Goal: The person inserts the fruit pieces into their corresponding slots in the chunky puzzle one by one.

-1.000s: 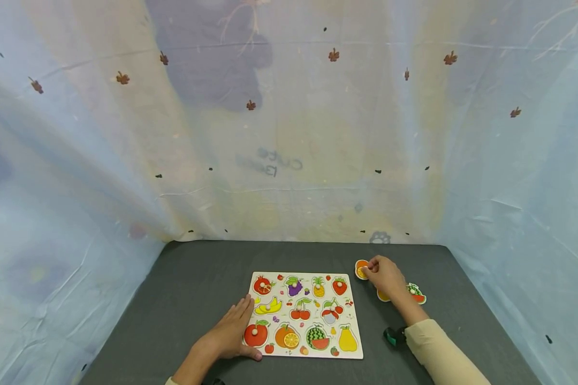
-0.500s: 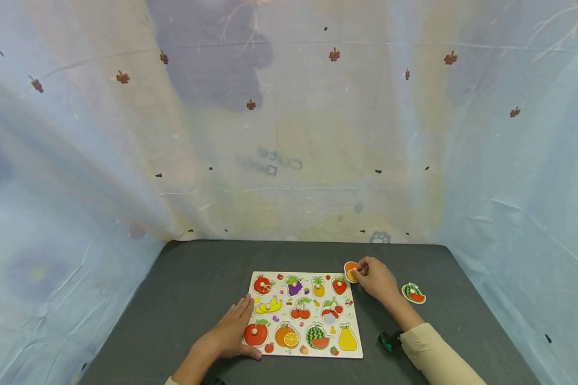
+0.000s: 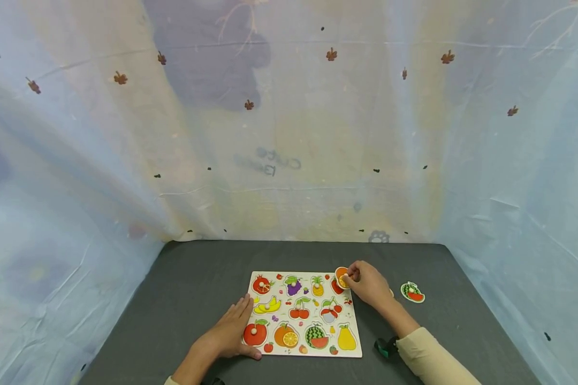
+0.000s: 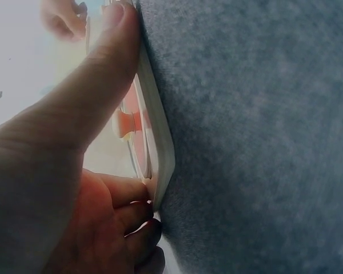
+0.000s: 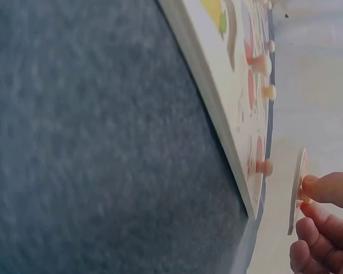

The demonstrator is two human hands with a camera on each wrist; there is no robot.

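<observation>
A white fruit peg-puzzle board (image 3: 325, 354) lies on the dark table. My left hand (image 3: 228, 329) rests at its left side, fingers straight along the edge and thumb at the front left corner. In the left wrist view, the thumb and fingers (image 4: 128, 220) touch the board's side near a pegged piece. My right hand (image 3: 370, 283) pinches an orange puzzle piece (image 3: 341, 274) by its peg. The right wrist view shows this piece (image 5: 298, 188) edge-on, raised clear of the board. In the head view it overlaps the strawberry (image 3: 336, 289) at the top right corner.
To the right on the table lies a watermelon puzzle piece (image 3: 412, 292). Another piece is mostly hidden behind the right hand. Pale patterned curtains (image 3: 289, 133) enclose the table at the back and sides. A dark wrist camera (image 3: 385, 347) sits below the right wrist.
My right hand has carried the orange puzzle piece leftward from the table to over the board's top right corner. My left hand has stayed in place.
</observation>
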